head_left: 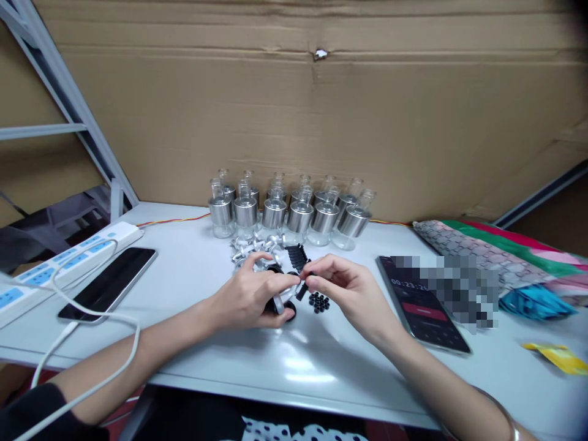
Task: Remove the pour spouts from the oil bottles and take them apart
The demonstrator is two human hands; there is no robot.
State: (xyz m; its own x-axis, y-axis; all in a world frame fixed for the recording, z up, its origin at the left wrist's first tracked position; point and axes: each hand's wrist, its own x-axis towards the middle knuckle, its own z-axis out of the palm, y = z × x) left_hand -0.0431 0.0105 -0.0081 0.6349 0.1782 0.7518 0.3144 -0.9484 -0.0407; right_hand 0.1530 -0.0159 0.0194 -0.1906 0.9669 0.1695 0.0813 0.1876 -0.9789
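- Small black piece (303, 288) sits pinched between both hands, mid-table, just above the surface.
- Left hand (252, 294) curled closed around a silver-and-black cap part (278, 302), fingertips on the black piece.
- Right hand (342, 286) pinches the black piece with thumb and forefinger, other fingers loosely bent.
- Heap of tiny black beads (318, 301) lies just under the right hand; black ribbed parts (296, 256) and white clips (248, 246) just behind the hands.
- Rows of glass bottles (294, 211) stand near the cardboard wall (321, 110), behind those.
- Bare table (294, 361) runs from the hands to the near edge.
- Phone (110, 283) and power strip (68, 260) left; timer phone (425, 309) right, well apart.
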